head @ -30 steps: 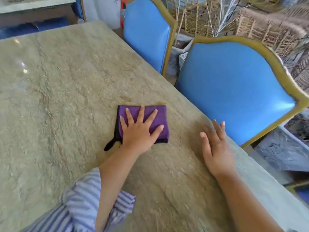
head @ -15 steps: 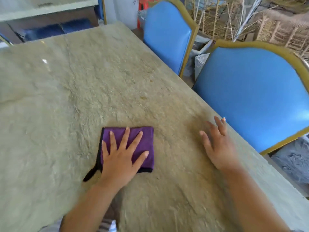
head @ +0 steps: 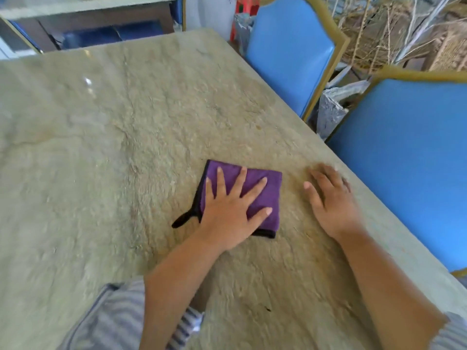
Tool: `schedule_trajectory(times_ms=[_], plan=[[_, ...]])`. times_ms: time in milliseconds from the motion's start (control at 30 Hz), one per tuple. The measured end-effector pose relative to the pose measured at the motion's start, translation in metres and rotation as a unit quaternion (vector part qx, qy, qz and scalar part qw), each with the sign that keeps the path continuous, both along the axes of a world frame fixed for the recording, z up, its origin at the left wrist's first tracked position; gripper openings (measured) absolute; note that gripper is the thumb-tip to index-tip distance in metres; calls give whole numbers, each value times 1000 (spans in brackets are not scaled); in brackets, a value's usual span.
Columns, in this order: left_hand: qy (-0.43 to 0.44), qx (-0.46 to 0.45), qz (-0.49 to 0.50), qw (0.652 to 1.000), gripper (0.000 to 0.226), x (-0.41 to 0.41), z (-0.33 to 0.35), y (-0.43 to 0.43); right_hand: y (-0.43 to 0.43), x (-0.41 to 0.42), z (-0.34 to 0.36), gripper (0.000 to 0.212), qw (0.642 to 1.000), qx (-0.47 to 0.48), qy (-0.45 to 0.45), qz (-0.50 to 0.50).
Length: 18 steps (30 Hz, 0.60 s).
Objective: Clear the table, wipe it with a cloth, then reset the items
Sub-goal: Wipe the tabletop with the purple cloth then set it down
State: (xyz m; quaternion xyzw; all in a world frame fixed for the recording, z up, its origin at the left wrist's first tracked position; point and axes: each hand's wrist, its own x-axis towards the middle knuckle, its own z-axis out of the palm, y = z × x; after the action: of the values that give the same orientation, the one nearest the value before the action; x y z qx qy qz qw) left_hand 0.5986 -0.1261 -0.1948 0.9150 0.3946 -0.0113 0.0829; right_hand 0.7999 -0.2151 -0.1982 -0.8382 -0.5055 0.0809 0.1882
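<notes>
A folded purple cloth [head: 271,193] with black edging and a black loop lies flat on the beige stone table [head: 113,152]. My left hand [head: 227,210] presses on the cloth with fingers straight and spread, covering its left half. My right hand [head: 331,200] rests flat on the bare tabletop just to the right of the cloth, near the table's right edge, fingers straight and holding nothing.
Two blue chairs with gold frames stand along the table's right edge, one [head: 290,54] further back and one [head: 409,157] close to my right hand. Wicker items and dry branches [head: 394,29] are piled behind them. A shelf unit [head: 88,18] stands beyond the far edge.
My left hand has slid the cloth over the tabletop, first toward me and to the left, then to the right, closer to my right hand. My right hand has stayed flat near the table's edge.
</notes>
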Motion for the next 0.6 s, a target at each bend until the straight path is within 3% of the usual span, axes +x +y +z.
schedule_trajectory(times_ms=[100,233,333,433,500,600], plan=[[8,15,61,998,69,-37,-2,27,0,-1,0,69,1000,-5,9,-3],[32,-43,167,984,67,1,5,94,0,1,-4,67,1000,1,8,-2],[22,-42,103,994,66,38,6,68,0,0,-2,65,1000,-4,6,1],[-4,1,-1,1000,65,14,0,16,-1,1,8,64,999,-9,44,-3],[-13,20,17,1000,67,-12,0,20,-4,10,13,64,999,-11,50,16],[11,-8,121,993,68,-17,1,77,-7,18,7,61,998,0,35,46]])
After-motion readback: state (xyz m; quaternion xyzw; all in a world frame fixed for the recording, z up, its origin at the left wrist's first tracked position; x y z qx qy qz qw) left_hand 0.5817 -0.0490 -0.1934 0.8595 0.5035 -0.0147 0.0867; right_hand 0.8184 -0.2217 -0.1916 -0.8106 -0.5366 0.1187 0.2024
